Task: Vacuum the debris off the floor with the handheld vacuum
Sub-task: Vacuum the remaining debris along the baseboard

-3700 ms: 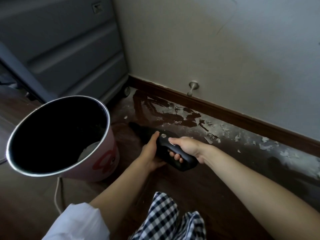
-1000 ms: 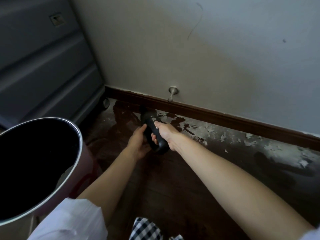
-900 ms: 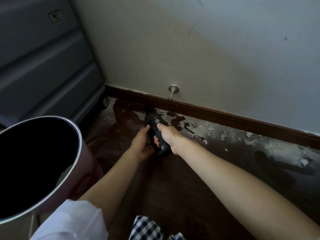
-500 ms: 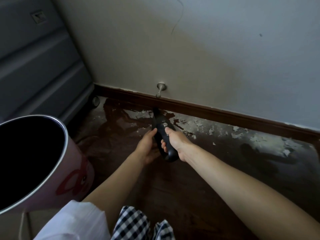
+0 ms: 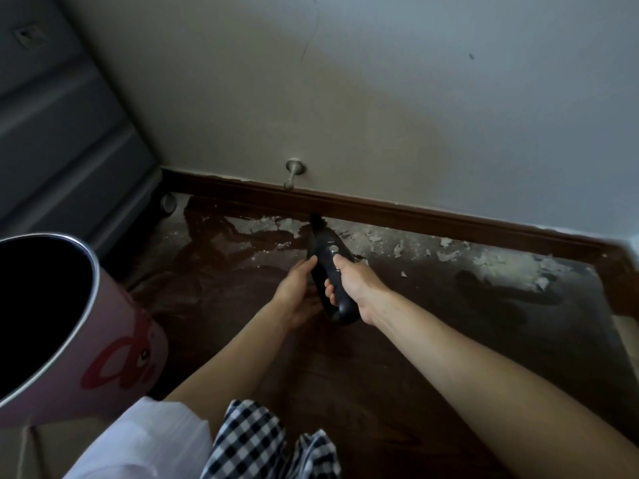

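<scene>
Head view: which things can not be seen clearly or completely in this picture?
- Vacuum: the nozzle tip is dark against the baseboard; contact with the floor cannot be told.
- Vacuum's grip: covered by the right hand.
- Left hand: its palm is turned away.
- Bin: cut off by the left edge; its inside is black.
- Debris: the flakes are too small to identify.

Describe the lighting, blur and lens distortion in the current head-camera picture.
Head view: dim, with soft light across the wall and no hard glare; the dark floor swallows detail, so the handheld vacuum nearly merges with it. Pale debris along the baseboard stands out. Wide-angle bending curves the baseboard and swells the bin at the left edge. The hands look sharp, with no evident motion blur.
</scene>
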`<state>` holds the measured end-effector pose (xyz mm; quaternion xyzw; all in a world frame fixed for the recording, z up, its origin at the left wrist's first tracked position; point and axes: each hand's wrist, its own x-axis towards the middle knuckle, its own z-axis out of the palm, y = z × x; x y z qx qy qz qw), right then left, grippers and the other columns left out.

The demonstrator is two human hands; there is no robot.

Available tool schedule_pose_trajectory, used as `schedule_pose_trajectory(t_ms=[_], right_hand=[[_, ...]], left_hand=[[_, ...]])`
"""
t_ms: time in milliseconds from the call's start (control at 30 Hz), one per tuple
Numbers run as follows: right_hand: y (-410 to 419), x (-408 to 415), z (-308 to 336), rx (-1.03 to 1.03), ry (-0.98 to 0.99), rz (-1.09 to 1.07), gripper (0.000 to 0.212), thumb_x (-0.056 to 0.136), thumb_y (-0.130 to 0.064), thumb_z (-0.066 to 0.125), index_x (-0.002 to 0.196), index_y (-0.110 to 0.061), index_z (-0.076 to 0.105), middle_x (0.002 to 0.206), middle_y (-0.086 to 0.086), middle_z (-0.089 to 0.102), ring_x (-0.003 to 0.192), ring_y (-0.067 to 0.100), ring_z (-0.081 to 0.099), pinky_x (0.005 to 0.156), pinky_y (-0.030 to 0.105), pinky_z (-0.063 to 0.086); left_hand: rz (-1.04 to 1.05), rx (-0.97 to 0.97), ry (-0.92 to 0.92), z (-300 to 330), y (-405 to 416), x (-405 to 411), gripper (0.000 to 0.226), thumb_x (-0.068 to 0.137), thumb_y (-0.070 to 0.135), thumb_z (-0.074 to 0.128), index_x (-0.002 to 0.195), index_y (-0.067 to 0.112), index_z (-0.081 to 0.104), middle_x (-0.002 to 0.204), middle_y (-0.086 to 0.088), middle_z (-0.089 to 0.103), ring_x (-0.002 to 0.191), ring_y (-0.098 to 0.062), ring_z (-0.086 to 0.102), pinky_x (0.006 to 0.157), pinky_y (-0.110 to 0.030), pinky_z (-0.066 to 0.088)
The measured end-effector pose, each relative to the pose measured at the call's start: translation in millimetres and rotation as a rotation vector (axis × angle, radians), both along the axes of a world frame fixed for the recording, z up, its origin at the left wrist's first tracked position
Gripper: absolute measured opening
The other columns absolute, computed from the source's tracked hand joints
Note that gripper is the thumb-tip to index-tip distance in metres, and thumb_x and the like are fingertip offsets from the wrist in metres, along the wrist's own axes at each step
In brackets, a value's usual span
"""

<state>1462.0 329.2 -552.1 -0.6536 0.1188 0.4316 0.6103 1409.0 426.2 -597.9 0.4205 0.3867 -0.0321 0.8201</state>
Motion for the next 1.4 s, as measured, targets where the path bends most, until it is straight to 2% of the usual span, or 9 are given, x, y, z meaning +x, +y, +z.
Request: schedule_pose_trajectory(t_ms=[100, 367, 633, 700, 767, 833, 1067, 1233, 1400], right_hand=[[-10, 1, 1, 0.005, -0.001, -0.025, 0.04, 0.102, -0.032, 0.043, 0.125, 0.0, 0.049, 0.069, 0.007, 0.057, 0.047, 0.012, 0.052, 0.038, 0.018, 0.043], [-34, 1, 6, -0.004, 0.003, -0.061, 0.039, 0.102, -0.031, 0.043, 0.119, 0.002, 0.052, 0.068, 0.007, 0.056, 0.048, 0.012, 0.051, 0.039, 0.018, 0.043], [-53, 2, 9, 0.007, 0.027, -0.111, 0.035, 0.102, -0.032, 0.043, 0.118, -0.002, 0.051, 0.071, 0.008, 0.056, 0.049, 0.012, 0.052, 0.039, 0.018, 0.043], [-59, 2, 11, 0.011, 0.03, -0.123, 0.029, 0.102, -0.032, 0.043, 0.112, -0.005, 0.051, 0.071, 0.008, 0.056, 0.05, 0.013, 0.052, 0.04, 0.019, 0.043], [-64, 3, 12, 0.016, 0.04, -0.136, 0.018, 0.102, -0.031, 0.043, 0.093, -0.015, 0.047, 0.073, 0.008, 0.055, 0.052, 0.013, 0.051, 0.043, 0.021, 0.043], [-68, 3, 14, 0.005, 0.024, -0.149, 0.022, 0.103, -0.029, 0.042, 0.083, -0.019, 0.04, 0.074, 0.009, 0.055, 0.053, 0.013, 0.05, 0.044, 0.021, 0.043], [-84, 4, 10, -0.016, 0.018, -0.174, 0.033, 0.102, -0.032, 0.042, 0.114, -0.002, 0.052, 0.072, 0.008, 0.056, 0.05, 0.012, 0.052, 0.039, 0.018, 0.043], [-100, 3, 8, -0.043, -0.007, -0.187, 0.03, 0.102, -0.032, 0.042, 0.099, -0.005, 0.053, 0.069, 0.007, 0.056, 0.052, 0.013, 0.051, 0.043, 0.021, 0.043], [-110, 1, 9, -0.082, -0.045, -0.202, 0.034, 0.102, -0.034, 0.042, 0.091, -0.004, 0.055, 0.064, 0.006, 0.056, 0.051, 0.014, 0.051, 0.046, 0.024, 0.043]], left_hand=[[-0.016, -0.006, -0.005, 1, -8, 2, 0.047, 0.096, 0.035, 0.055, 0.14, 0.02, 0.046, 0.108, -0.017, 0.065, 0.085, -0.027, 0.063, 0.076, -0.039, 0.054], [-0.078, -0.005, 0.017, 0, -27, 8, 0.05, 0.095, 0.038, 0.055, 0.141, 0.021, 0.048, 0.108, -0.013, 0.066, 0.08, -0.024, 0.065, 0.064, -0.034, 0.055], [-0.129, -0.02, -0.009, -4, -43, 16, 0.042, 0.096, 0.036, 0.054, 0.134, 0.019, 0.053, 0.105, -0.015, 0.067, 0.084, -0.026, 0.063, 0.078, -0.038, 0.052], [-0.139, -0.031, -0.015, -4, -47, 17, 0.04, 0.096, 0.035, 0.054, 0.132, 0.017, 0.054, 0.094, -0.013, 0.066, 0.075, -0.024, 0.061, 0.072, -0.036, 0.051], [-0.151, -0.046, -0.012, -6, -51, 19, 0.041, 0.096, 0.035, 0.054, 0.132, 0.016, 0.054, 0.088, -0.011, 0.065, 0.07, -0.022, 0.06, 0.067, -0.034, 0.051], [-0.161, -0.045, -0.014, -6, -54, 21, 0.041, 0.096, 0.035, 0.054, 0.132, 0.015, 0.055, 0.089, -0.011, 0.065, 0.07, -0.022, 0.061, 0.067, -0.034, 0.052], [-0.19, -0.051, -0.003, -9, -71, 26, 0.045, 0.095, 0.037, 0.056, 0.135, 0.018, 0.052, 0.097, -0.012, 0.066, 0.075, -0.023, 0.063, 0.069, -0.035, 0.054], [-0.227, -0.029, 0.02, -14, -86, 29, 0.053, 0.092, 0.04, 0.057, 0.141, 0.022, 0.047, 0.107, -0.013, 0.067, 0.082, -0.025, 0.065, 0.067, -0.035, 0.055], [-0.257, -0.061, 0.009, -16, -97, 33, 0.049, 0.094, 0.038, 0.055, 0.139, 0.021, 0.049, 0.093, -0.009, 0.067, 0.07, -0.02, 0.064, 0.063, -0.032, 0.054]])
